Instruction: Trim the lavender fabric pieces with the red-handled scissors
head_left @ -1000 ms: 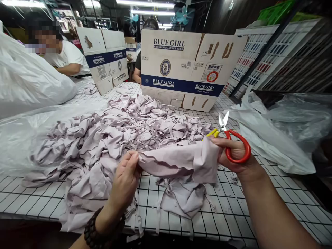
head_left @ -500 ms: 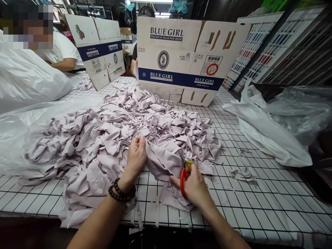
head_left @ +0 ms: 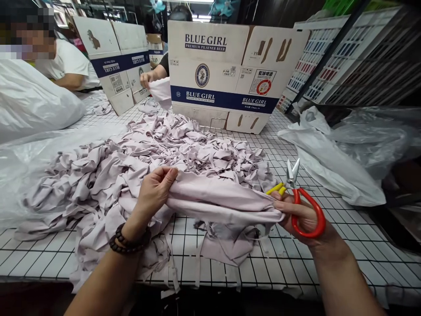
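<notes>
Left of the big carton (head_left: 228,77), another carton (head_left: 112,63) shows BLUE GIRL upside down; the big carton reads BLUE GIRL PREMIUM PILSENER BEER upright. In front of the big carton, the left hand (head_left: 155,189) pinches one end of a pale mauve cloth piece (head_left: 220,193); the right hand (head_left: 302,213) grips its other end, bearing red-handled scissors (head_left: 290,181), blades apart. Left of the big carton sits a white bag (head_left: 36,96); before it, a cloth pile (head_left: 131,166). The big carton hides most of a co-worker, whose hand (head_left: 147,79) holds cloth at its left edge. Right of it lies crumpled plastic (head_left: 335,162).
</notes>
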### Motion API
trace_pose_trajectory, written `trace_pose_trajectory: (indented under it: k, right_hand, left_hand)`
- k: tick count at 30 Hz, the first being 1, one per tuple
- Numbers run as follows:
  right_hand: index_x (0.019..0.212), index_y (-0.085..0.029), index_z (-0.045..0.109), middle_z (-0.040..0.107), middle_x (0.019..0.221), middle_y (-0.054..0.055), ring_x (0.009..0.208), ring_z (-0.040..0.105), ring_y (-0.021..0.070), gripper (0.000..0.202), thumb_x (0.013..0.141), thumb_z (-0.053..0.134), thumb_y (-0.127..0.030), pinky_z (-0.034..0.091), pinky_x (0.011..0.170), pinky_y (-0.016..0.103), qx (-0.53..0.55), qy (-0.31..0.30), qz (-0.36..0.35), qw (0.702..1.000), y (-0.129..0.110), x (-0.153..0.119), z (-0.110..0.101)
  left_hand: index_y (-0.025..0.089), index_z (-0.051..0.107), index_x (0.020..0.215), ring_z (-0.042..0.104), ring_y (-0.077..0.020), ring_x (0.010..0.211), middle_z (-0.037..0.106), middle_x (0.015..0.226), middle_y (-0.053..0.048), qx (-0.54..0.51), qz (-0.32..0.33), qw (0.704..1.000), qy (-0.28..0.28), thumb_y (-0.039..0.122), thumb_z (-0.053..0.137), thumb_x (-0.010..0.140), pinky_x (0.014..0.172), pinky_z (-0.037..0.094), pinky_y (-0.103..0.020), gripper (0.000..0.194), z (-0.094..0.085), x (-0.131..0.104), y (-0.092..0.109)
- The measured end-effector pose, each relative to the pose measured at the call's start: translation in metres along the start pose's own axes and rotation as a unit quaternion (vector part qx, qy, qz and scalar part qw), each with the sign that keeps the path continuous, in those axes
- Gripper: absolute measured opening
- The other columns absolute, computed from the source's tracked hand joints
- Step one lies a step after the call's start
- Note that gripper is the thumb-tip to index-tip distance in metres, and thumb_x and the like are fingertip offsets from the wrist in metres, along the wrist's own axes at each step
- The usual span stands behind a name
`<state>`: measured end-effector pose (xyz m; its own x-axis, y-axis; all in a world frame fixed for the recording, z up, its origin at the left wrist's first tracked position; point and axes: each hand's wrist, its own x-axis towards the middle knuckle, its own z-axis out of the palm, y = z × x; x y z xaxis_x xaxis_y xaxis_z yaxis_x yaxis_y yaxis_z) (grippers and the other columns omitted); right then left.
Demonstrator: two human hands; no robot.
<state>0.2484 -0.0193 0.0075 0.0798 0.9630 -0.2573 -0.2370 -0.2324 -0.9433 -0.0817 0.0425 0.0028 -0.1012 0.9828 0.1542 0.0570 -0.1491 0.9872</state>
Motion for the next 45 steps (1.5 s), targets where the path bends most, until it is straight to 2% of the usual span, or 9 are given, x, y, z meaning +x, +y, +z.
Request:
trace_pose_trajectory:
  k: [7, 12, 15, 18, 26, 31, 38, 42, 45]
  right_hand:
    - [0.068, -0.026, 0.062, 0.059, 0.068, -0.005, 0.069, 0.061, 0.0138, 0.024, 0.057, 0.080, -0.016, 0.055, 0.070, 0.024, 0.102, 0.020, -0.040, 0.994, -0.006, 0.017, 0.010]
    - [0.077, -0.027, 0.058, 0.061, 0.080, -0.003, 0.080, 0.062, 0.0172, 0.019, 0.069, 0.075, -0.021, 0.054, 0.073, 0.027, 0.092, -0.029, -0.133, 0.986, -0.014, 0.004, 0.013]
    - [0.082, -0.026, 0.057, 0.059, 0.084, -0.002, 0.078, 0.059, 0.0160, 0.020, 0.073, 0.075, -0.023, 0.052, 0.068, 0.026, 0.003, -0.080, -0.143, 0.987, 0.001, -0.015, 0.011]
    - [0.079, -0.023, 0.053, 0.056, 0.086, -0.002, 0.073, 0.054, 0.0125, 0.022, 0.076, 0.074, -0.024, 0.049, 0.065, 0.022, -0.113, -0.102, -0.089, 0.984, 0.032, -0.032, 0.011]
    - [0.090, -0.021, 0.062, 0.066, 0.084, 0.002, 0.075, 0.062, 0.0182, 0.026, 0.071, 0.077, -0.033, 0.052, 0.069, 0.027, -0.314, -0.079, 0.033, 0.946, 0.067, -0.060, -0.001]
    - [0.108, -0.024, 0.062, 0.070, 0.096, 0.007, 0.085, 0.064, 0.0246, 0.032, 0.077, 0.068, -0.029, 0.051, 0.071, 0.034, -0.377, 0.079, -0.136, 0.913, 0.042, -0.024, 0.003]
    - [0.083, -0.020, 0.062, 0.061, 0.068, -0.004, 0.063, 0.057, 0.0153, 0.009, 0.074, 0.064, -0.022, 0.045, 0.058, 0.026, -0.388, -0.099, -0.193, 0.896, 0.028, 0.043, 0.023]
    - [0.085, -0.021, 0.057, 0.059, 0.071, -0.003, 0.063, 0.055, 0.0145, 0.009, 0.078, 0.062, -0.019, 0.044, 0.055, 0.025, -0.399, -0.136, -0.197, 0.885, 0.013, 0.024, 0.030]
    - [0.077, -0.022, 0.050, 0.055, 0.069, -0.001, 0.061, 0.051, 0.0149, 0.009, 0.080, 0.056, -0.015, 0.041, 0.054, 0.025, -0.471, -0.138, -0.306, 0.816, 0.005, -0.006, 0.042]
  left_hand:
    - [0.016, 0.060, 0.077, 0.046, -0.0077, 0.045, 0.053, 0.059, 0.005, -0.026, 0.034, 0.998, 0.045, 0.057, 0.072, 0.071, 0.042, 0.038, -0.018, 0.043, -0.005, 0.010, 0.014]
    - [0.019, 0.057, 0.077, 0.058, -0.0123, 0.067, 0.063, 0.078, -0.001, -0.116, 0.093, 0.988, 0.028, 0.052, 0.064, 0.081, 0.061, 0.050, -0.022, 0.034, -0.011, 0.003, 0.015]
    - [0.019, 0.058, 0.075, 0.059, -0.0160, 0.069, 0.065, 0.079, -0.004, 0.071, 0.078, 0.991, -0.086, 0.045, 0.056, 0.087, 0.064, 0.050, -0.027, 0.029, -0.022, -0.012, 0.000]
    - [0.019, 0.065, 0.081, 0.061, -0.0246, 0.087, 0.066, 0.092, -0.009, 0.312, 0.095, 0.923, -0.204, 0.035, 0.056, 0.087, 0.080, 0.051, -0.039, 0.019, -0.024, -0.032, -0.018]
    - [0.022, 0.061, 0.112, 0.058, -0.0222, 0.103, 0.060, 0.115, -0.010, 0.267, 0.135, 0.918, -0.262, 0.029, 0.054, 0.090, 0.093, 0.047, -0.038, 0.023, 0.040, -0.057, -0.020]
    - [0.018, 0.069, 0.090, 0.059, -0.0184, 0.080, 0.065, 0.088, -0.007, 0.165, 0.034, 0.947, -0.275, 0.034, 0.058, 0.088, 0.072, 0.047, -0.028, 0.020, 0.071, -0.060, -0.022]
    - [0.011, 0.070, 0.086, 0.050, -0.0059, 0.047, 0.066, 0.074, -0.003, -0.133, -0.328, 0.876, -0.329, 0.044, 0.072, 0.074, 0.046, 0.040, -0.019, 0.035, 0.094, -0.073, -0.034]
    - [0.010, 0.070, 0.093, 0.055, -0.0069, 0.051, 0.068, 0.082, -0.007, -0.249, -0.411, 0.834, -0.272, 0.040, 0.064, 0.083, 0.051, 0.048, -0.020, 0.031, 0.102, -0.078, -0.033]
    - [0.010, 0.071, 0.086, 0.056, -0.0104, 0.052, 0.068, 0.078, -0.010, -0.294, -0.415, 0.823, -0.251, 0.050, 0.052, 0.089, 0.048, 0.047, -0.022, 0.044, 0.103, -0.078, -0.026]
